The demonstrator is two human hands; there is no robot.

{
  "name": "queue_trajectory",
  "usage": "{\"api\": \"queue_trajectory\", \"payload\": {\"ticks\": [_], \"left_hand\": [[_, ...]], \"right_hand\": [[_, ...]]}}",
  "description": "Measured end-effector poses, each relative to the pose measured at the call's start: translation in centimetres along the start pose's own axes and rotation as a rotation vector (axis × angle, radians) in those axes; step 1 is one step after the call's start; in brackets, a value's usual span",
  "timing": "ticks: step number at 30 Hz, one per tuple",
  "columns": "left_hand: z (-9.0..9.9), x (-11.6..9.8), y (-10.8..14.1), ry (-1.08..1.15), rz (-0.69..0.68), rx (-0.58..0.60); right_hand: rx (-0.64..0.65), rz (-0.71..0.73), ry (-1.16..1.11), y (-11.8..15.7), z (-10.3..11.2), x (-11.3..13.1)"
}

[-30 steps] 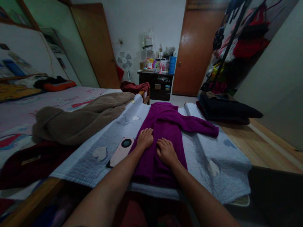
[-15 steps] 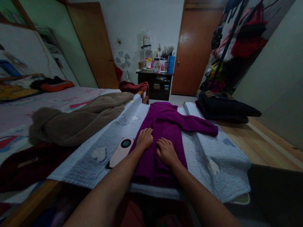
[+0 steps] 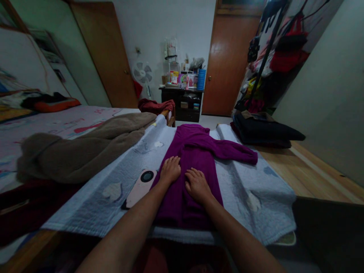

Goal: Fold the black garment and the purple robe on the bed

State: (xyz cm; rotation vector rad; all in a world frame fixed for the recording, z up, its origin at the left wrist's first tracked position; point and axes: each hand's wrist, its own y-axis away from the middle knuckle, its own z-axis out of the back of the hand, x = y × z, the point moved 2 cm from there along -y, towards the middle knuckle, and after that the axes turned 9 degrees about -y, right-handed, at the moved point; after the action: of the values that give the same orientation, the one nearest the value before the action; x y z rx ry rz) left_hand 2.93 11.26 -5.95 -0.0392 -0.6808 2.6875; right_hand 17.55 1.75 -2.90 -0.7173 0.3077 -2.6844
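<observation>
A purple long-sleeved top (image 3: pixel 196 151) lies on a pale blue quilted cloth (image 3: pixel 239 189), its collar end away from me. One sleeve stretches out to the right; the other is not plainly visible. Flat on the left part of the top rests my left hand (image 3: pixel 171 169), fingers extended. My right hand (image 3: pixel 198 184) lies on its middle, slightly nearer to me, with the fingers stretched forward. Neither hand grips the fabric. A pink phone (image 3: pixel 140 188) with a round dark camera ring sits on the cloth beside my left forearm.
To the left, a brown fleecy garment (image 3: pixel 85 151) and a dark red garment (image 3: pixel 42 201) lie along the bed (image 3: pixel 65 117). Folded dark clothes (image 3: pixel 267 129) are stacked on a wooden surface (image 3: pixel 287 163) at the right. A dark cabinet (image 3: pixel 180 104) stands at the back.
The view has shifted slightly, so the scene sits a little further left. Both hands stay on the purple top in nearly the same places.
</observation>
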Motion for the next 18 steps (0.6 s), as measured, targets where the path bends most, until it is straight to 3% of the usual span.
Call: {"api": "queue_trajectory", "payload": {"ticks": [6,12,14,18], "left_hand": [[0.1,0.0,-0.1,0.006,0.000,0.008],[0.2,0.0,-0.1,0.019,0.014,0.018],[0.3,0.0,-0.1,0.025,0.019,0.025],[0.5,0.0,-0.2,0.032,0.024,0.033]], "right_hand": [[0.088,0.012,0.005,0.3,0.0,0.1],[0.339,-0.001,-0.117,0.3,1.6,0.0],[0.311,-0.006,-0.130,0.4,2.2,0.0],[0.112,-0.090,0.003,1.3,2.3,-0.3]]}}
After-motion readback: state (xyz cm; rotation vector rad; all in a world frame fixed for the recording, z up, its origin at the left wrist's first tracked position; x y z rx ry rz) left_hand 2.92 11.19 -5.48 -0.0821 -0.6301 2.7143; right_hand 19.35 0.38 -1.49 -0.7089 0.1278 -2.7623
